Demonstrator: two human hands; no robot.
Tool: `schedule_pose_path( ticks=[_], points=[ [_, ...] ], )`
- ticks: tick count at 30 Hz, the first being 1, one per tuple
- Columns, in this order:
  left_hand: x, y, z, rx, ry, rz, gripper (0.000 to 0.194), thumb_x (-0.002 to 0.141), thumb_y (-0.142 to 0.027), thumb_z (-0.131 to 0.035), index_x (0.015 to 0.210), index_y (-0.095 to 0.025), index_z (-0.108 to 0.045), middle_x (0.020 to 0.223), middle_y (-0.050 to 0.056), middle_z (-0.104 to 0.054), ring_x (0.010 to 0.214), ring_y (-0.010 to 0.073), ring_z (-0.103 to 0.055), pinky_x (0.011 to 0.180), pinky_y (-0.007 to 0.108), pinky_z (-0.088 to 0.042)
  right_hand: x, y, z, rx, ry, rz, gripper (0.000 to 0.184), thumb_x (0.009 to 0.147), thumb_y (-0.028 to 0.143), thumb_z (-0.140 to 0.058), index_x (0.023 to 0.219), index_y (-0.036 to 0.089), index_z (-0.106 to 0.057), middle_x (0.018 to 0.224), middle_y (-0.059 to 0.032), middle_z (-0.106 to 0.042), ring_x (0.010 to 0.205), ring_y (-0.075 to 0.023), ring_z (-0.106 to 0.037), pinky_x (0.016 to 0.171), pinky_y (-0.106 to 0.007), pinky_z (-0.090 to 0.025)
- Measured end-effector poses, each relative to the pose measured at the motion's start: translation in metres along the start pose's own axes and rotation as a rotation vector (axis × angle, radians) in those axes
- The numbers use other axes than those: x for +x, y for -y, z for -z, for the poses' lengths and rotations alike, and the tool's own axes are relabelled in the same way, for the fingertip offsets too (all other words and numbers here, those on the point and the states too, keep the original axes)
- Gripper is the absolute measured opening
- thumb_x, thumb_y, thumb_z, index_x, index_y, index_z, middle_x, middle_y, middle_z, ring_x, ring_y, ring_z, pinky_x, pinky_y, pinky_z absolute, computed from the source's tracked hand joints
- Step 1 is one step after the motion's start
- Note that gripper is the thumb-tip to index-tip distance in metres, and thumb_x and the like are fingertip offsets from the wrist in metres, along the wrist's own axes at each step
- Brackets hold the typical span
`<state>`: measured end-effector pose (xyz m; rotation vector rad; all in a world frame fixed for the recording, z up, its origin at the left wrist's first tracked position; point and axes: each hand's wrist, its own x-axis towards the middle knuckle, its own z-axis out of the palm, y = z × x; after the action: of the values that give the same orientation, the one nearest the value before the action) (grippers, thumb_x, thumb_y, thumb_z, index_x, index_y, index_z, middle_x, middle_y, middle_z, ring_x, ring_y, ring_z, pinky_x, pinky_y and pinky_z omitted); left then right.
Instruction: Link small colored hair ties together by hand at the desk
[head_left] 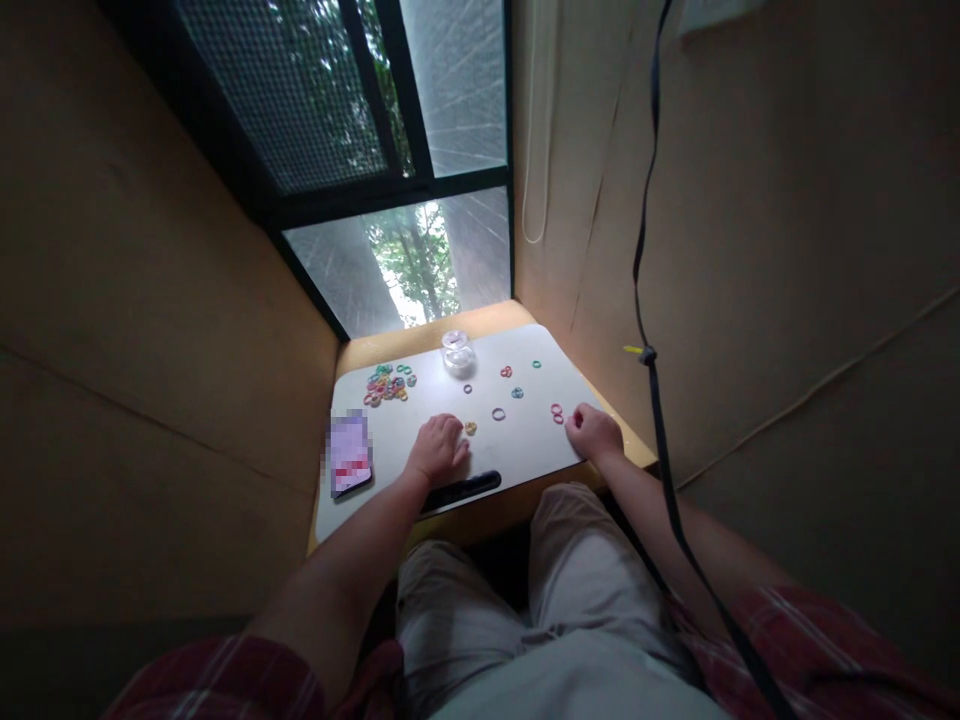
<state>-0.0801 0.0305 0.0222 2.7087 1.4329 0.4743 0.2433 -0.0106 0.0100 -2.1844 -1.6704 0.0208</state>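
My left hand (441, 447) lies on the white board (420, 400), its thumb apart from the loosely bent fingers. Just right of its fingertips is a small cluster of yellow bands (470, 428). At the board's right edge rests my right hand (595, 432), fingers curled closed; whether anything is inside is hidden. Close to its fingertips lie pink bands (556, 413). Between the hands and beyond are a greyish-purple band (499, 414), a smaller dark band (468, 389), a blue-green cluster (517, 393), a red cluster (506, 372) and a green band (536, 364).
A mixed pile of coloured bands (386, 386) sits at the back left. Behind the middle stands a clear round container (459, 360). A phone (350, 452) lies on the left. A black slot (465, 488) runs along the front edge. A dark strap (651, 200) hangs on the right.
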Motion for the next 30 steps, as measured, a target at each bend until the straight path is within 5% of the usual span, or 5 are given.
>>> schedule_pose_path(
  ticks=[5,12,30],
  points=[
    [-0.008,0.000,-0.001,0.046,0.096,0.222,0.012,0.083,-0.025,-0.048,0.088,-0.019,-0.057,0.095,0.010,-0.061,0.095,0.0246,-0.054,0.087,0.039,-0.040,0.003,-0.003,0.013,-0.085,0.141,0.002,0.018,0.077,0.033,-0.054,0.071,0.021,-0.066,0.071,-0.0052,-0.069,0.063,-0.0177,-0.058,0.052,-0.027,-0.024],
    [-0.037,0.008,0.013,0.074,0.163,0.335,0.022,0.082,-0.029,-0.046,0.064,-0.020,-0.057,0.073,0.005,-0.065,0.072,0.0199,-0.059,0.063,0.030,-0.037,0.006,-0.006,0.017,-0.152,0.192,0.112,0.021,0.078,0.030,-0.050,0.066,0.022,-0.065,0.071,-0.0074,-0.070,0.065,-0.0205,-0.062,0.053,-0.028,-0.025],
    [-0.064,0.009,0.016,0.103,0.215,0.426,0.023,0.079,-0.029,-0.045,0.070,-0.019,-0.063,0.082,0.008,-0.069,0.083,0.0223,-0.061,0.073,0.032,-0.039,0.002,0.005,0.037,-0.227,0.298,0.172,0.024,0.082,0.024,-0.049,0.072,0.017,-0.069,0.080,-0.0108,-0.071,0.074,-0.0194,-0.063,0.061,-0.026,-0.033]
  ],
)
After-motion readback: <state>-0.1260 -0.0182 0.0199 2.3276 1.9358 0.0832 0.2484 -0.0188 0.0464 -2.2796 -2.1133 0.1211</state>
